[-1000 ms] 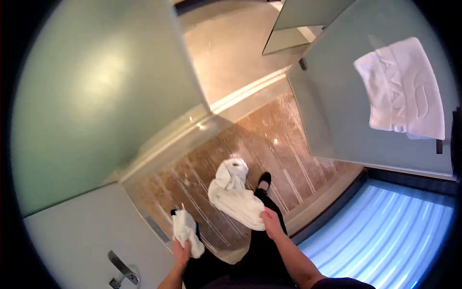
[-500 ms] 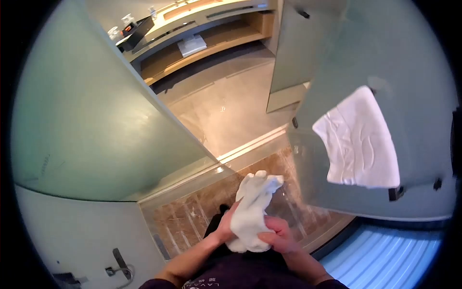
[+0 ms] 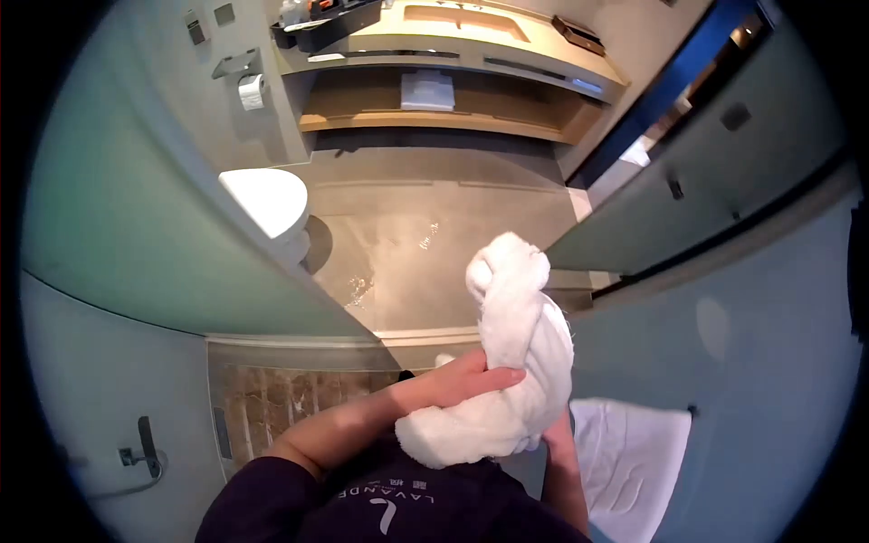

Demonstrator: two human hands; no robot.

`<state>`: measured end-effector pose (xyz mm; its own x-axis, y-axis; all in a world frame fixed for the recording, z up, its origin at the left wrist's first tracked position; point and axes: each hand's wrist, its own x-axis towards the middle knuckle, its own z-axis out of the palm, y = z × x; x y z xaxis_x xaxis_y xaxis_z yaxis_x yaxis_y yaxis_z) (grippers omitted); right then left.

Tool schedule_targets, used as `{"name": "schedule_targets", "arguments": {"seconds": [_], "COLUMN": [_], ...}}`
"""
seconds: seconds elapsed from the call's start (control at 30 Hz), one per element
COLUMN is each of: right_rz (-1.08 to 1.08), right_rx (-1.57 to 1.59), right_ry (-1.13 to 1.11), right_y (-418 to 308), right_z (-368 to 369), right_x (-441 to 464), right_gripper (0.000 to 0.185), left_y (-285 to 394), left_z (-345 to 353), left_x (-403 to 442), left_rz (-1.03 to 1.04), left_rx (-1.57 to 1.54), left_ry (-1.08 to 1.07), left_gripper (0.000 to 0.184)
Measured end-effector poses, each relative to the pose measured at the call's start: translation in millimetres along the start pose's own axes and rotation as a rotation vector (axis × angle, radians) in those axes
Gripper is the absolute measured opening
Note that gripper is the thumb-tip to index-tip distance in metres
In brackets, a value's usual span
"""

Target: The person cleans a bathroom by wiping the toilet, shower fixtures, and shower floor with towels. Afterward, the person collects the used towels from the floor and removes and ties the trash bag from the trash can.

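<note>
A thick white towel [image 3: 529, 353], bunched and twisted, is held in front of my body. My left hand [image 3: 471, 376] lies across it from the left and grips a fold, the thumb on top. Behind the bundle's lower right side is my right hand [image 3: 558, 427], holding it from beneath; its fingers are mostly hidden by the cloth. A second white towel [image 3: 629, 462] hangs at the glass panel on the right, apart from both hands.
Frosted glass [image 3: 190, 235] stands on the left, with a toilet [image 3: 272, 201] beyond it. Ahead, a wooden vanity [image 3: 434, 118] carries a sink [image 3: 466, 23], a black tray [image 3: 335, 23] and folded white towels [image 3: 427, 92]. A shower fitting [image 3: 145, 452] is at lower left.
The view has turned right and up, bringing the toilet in. The held towel has been raised and bunched differently; my left hand has moved over its front, my right behind it.
</note>
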<state>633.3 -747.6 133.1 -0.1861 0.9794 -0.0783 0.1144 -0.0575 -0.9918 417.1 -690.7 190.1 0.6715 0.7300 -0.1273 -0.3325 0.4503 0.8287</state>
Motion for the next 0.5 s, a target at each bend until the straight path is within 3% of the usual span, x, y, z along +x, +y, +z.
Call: {"name": "schedule_targets", "arguments": {"seconds": [0.03,0.13,0.2,0.27,0.3,0.37,0.43,0.5], "right_rz": [-0.024,0.229,0.175,0.112,0.111,0.113,0.415,0.446], "right_rx": [0.038,0.458,0.324,0.382,0.357,0.310,0.718,0.588], "right_ry": [0.022,0.286,0.362,0.327,0.324,0.320,0.288,0.160], "right_y": [-8,-38,-42,-20,-15,-7,0,14], "right_z": [4,6,-4,-43,-56,-74,-80,-73], "right_x": [16,73,113,151,176,222,292,366], "right_gripper": [0.045,0.036,0.034,0.039,0.040,0.043,0.041,0.037], "left_y": [11,37,47,46,35,49,51,43], "left_z": [-10,-43,-74,-112,-138,-168,-200,-241], "left_x": [7,31,41,55,64,71,77,86], "left_rz": [-0.025,-0.080,-0.013,0.002,0.092,0.008,0.010,0.126], "left_rx": [-0.025,-0.003,-0.171,-0.295,-0.045,-0.093,-0.180,-0.323], "left_ry": [0.018,0.144,0.221,0.346,0.536,0.852,1.043,1.115], "left_gripper": [0.044,0.043,0.039,0.037,0.031,0.030,0.030,0.031]}}
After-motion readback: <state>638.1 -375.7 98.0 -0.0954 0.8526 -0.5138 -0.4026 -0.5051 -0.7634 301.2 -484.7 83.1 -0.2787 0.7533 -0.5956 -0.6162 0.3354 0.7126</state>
